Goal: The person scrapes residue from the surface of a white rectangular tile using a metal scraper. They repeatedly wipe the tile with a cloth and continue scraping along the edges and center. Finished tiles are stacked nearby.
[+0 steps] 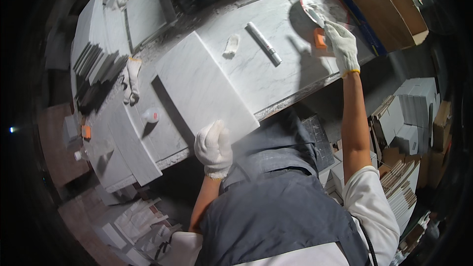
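Note:
My left hand [214,149], in a white knit glove, is closed at the near edge of a raised white marble slab [202,79]. The fingers wrap over that edge, and the thumb side faces up. Farther right, my gloved right hand [342,47] grips a small putty knife [317,18]. The blade reaches into a round bowl [329,1] with a red rim and white paste inside; its handle is mostly hidden in the glove. Just left of the right hand, an orange block [320,38] rests on the marble.
A silver tube [264,43] and a crumpled white scrap [231,46] lie on the marble-topped bench [286,76]. Left of the slab are a small white bottle [151,116], gloves [131,80] and stacked thin tiles [96,66]. A cardboard box [382,7] stands beyond the bowl.

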A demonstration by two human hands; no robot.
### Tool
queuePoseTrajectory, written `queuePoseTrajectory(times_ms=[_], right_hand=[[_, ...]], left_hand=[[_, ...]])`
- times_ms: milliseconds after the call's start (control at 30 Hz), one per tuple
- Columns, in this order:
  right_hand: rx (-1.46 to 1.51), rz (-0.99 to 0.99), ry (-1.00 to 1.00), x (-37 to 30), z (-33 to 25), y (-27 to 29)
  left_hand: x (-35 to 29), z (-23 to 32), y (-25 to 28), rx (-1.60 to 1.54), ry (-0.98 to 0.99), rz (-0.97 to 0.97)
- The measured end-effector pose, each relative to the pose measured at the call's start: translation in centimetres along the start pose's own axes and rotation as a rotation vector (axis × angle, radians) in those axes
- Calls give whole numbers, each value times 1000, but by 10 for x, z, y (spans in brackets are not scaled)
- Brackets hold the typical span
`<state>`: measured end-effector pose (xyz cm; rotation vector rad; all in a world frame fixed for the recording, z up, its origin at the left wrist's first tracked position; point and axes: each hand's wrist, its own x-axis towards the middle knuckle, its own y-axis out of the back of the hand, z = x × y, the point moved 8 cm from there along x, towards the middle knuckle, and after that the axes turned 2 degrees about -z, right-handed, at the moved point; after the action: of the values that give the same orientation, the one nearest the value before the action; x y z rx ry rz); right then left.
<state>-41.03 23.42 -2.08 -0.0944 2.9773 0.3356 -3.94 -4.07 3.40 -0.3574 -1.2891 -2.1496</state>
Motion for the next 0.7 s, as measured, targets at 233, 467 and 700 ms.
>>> queuePoseTrajectory(times_ms=[233,467,700], right_hand=[[195,-394,-86,-106,-7,-65],[82,-665,-338,-203,4,-138],[-142,-641,105,-218,-23,-173]], left_hand=[[2,0,2,-8,4,4],[-2,-7,9,-112,122,5],[-13,-15,16,-175,209,43]])
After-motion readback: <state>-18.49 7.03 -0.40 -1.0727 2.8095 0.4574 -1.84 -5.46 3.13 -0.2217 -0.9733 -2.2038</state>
